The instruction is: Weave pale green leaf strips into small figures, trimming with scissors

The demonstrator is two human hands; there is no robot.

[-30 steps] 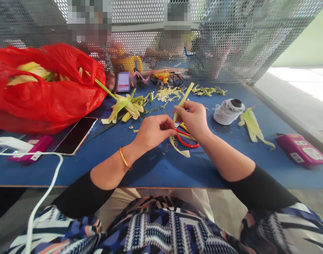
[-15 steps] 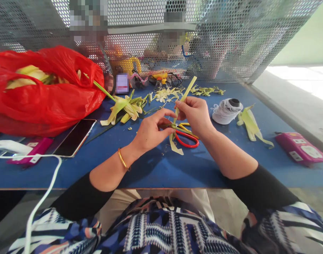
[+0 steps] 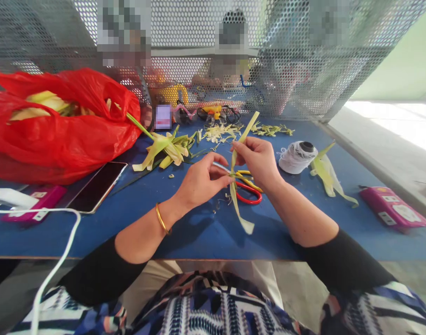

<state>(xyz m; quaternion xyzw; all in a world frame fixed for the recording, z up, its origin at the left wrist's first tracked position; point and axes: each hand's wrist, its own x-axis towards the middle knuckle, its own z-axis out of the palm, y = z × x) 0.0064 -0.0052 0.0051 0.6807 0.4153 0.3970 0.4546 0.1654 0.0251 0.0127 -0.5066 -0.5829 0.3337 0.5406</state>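
My left hand (image 3: 200, 181) is closed, thumb and fingers pinching a pale green corn husk strip (image 3: 239, 211) whose lower end hangs toward me. Above that pinch, my right hand (image 3: 260, 160) grips the upper part of the strip between thumb and fingers, and its tip stands up past the knuckles. Part of the strip is hidden by the fingers. Beneath both hands lie scissors with a red handle (image 3: 250, 200); a yellow handle (image 3: 245, 174) shows beside it. Small husk scraps (image 3: 222, 202) are scattered nearby.
A red plastic bag (image 3: 104, 135) of husks stands left, near a phone (image 3: 97, 188). Loose husks (image 3: 167, 149) lie ahead. To the right are a white thread spool (image 3: 294, 158), another husk (image 3: 326, 172) and a magenta box (image 3: 394, 207). Perforated metal mesh (image 3: 185, 37) closes the back.
The strip's lower end now hangs longer and closer to me, below my left fingers. Both hands stay close together at nearly the same place; the whole view has shifted slightly.
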